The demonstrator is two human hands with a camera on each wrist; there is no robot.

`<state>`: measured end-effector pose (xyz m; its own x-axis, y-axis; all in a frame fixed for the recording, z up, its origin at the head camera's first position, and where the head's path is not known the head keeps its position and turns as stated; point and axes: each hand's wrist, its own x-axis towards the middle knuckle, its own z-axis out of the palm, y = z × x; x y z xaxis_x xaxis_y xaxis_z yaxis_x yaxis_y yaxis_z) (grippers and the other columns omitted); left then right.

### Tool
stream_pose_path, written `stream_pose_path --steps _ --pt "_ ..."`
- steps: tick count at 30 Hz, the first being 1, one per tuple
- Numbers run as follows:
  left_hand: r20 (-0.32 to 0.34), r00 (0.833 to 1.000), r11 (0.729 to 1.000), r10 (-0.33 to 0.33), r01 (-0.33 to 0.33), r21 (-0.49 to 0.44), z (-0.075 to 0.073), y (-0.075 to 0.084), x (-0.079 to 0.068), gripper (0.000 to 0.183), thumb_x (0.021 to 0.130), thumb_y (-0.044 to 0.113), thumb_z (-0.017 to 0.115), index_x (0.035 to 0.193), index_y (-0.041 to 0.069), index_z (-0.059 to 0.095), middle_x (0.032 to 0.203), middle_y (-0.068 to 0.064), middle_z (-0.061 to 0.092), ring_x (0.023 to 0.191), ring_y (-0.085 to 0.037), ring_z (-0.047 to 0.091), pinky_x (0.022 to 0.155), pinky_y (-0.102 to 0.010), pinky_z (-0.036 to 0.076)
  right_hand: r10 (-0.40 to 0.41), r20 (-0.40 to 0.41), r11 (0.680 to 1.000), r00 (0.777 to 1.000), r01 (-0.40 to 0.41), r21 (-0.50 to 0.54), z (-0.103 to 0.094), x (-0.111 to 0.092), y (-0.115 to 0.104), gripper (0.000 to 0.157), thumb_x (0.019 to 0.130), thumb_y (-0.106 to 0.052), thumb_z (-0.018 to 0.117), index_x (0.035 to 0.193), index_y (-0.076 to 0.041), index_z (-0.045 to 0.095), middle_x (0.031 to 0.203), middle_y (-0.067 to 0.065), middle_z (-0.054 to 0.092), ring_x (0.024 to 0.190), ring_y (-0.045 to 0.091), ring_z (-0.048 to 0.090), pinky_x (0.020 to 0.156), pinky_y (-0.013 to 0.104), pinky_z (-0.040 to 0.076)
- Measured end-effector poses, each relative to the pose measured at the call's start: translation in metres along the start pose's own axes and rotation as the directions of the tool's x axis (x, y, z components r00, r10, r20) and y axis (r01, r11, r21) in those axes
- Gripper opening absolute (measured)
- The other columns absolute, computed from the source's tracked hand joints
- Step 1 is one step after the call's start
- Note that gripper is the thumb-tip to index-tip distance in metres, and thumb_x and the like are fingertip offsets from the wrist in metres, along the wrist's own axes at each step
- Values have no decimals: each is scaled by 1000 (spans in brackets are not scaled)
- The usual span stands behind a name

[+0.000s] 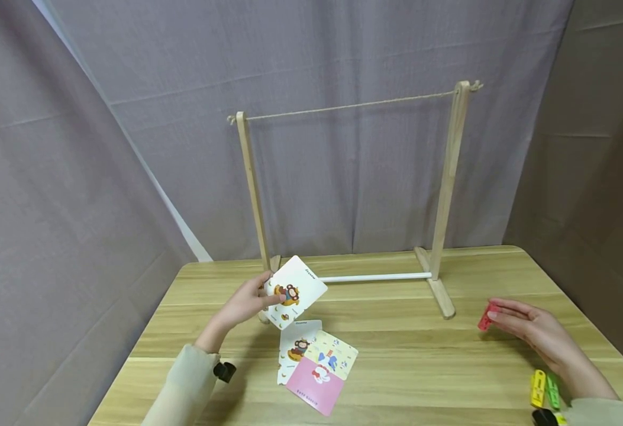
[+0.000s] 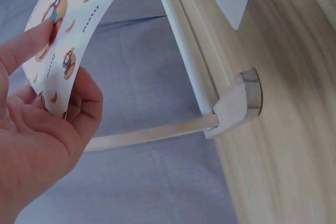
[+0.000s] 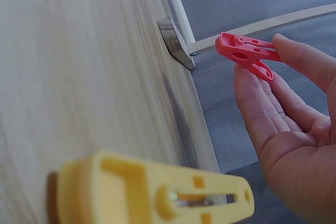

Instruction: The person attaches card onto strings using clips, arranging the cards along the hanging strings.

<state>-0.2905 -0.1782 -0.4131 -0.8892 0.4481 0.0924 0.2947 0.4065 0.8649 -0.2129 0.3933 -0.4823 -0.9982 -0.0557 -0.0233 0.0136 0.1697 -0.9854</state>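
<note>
The left hand [image 1: 244, 303], extended forward above the light wooden bench [image 1: 407, 367], grips a white, round-cornered card [image 1: 304, 281] between thumb and fingers; the right hand [image 1: 542, 328], raised at the bench's right, pinches a red plastic clothespin [image 1: 484, 319]. The card, monkey-printed, tilts beyond the left thumb; the slotted clothespin sits at the right fingertips.

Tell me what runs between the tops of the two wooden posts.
A thin rope, with nothing hanging from it, as the head view shows.

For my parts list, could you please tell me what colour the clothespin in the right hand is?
The clothespin is red, showing best in the right wrist view.
</note>
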Motion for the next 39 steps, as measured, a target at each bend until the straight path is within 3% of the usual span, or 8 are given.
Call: stream_pose_path --steps 10,20,24,30,35,39 --pt "-85 996 998 14 -19 -55 4 7 13 39 93 17 72 125 2 55 101 -12 71 88 -23 72 76 -35 59 9 9 999 1000 -9 37 0 -1 2 24 101 -15 63 113 -36 65 110 -13 70 98 1 66 83 20 55" --pt "-184 981 991 55 -76 -112 5 19 26 25 92 12 72 110 4 57 102 -13 70 87 -24 72 74 -38 59 6 13 1000 1000 -6 26 1 0 4 24 102 -14 62 113 -36 65 109 -15 70 98 1 66 82 19 54" --pt "-214 976 988 49 -79 -135 4 21 30 23 92 11 72 108 2 57 101 -13 69 85 -20 70 71 -32 58 7 13 1000 1000 -7 28 2 0 4 25 102 -13 61 113 -36 65 108 -13 70 97 2 66 82 19 54" --pt "-257 966 986 41 -81 -148 3 24 34 26 92 14 74 110 2 58 94 -11 68 68 -16 62 53 -22 47 11 1 1000 1000 -11 24 1 1 5 24 101 -15 63 111 -37 65 108 -12 70 97 2 66 83 20 55" --pt "-278 959 978 55 -107 -177 2 29 39 28 93 12 73 114 2 59 100 -12 70 75 -17 69 61 -28 56 -10 27 997 1000 8 80 -1 -2 7 27 101 -10 61 112 -34 66 108 -4 74 97 8 70 84 21 55" --pt "-313 945 970 92 -156 -186 0 34 47 30 92 10 73 117 1 59 102 -15 72 82 -20 72 70 -33 59 -13 24 997 1000 12 72 -3 -1 7 25 102 -10 61 116 -31 65 110 -8 73 98 6 69 83 19 54"
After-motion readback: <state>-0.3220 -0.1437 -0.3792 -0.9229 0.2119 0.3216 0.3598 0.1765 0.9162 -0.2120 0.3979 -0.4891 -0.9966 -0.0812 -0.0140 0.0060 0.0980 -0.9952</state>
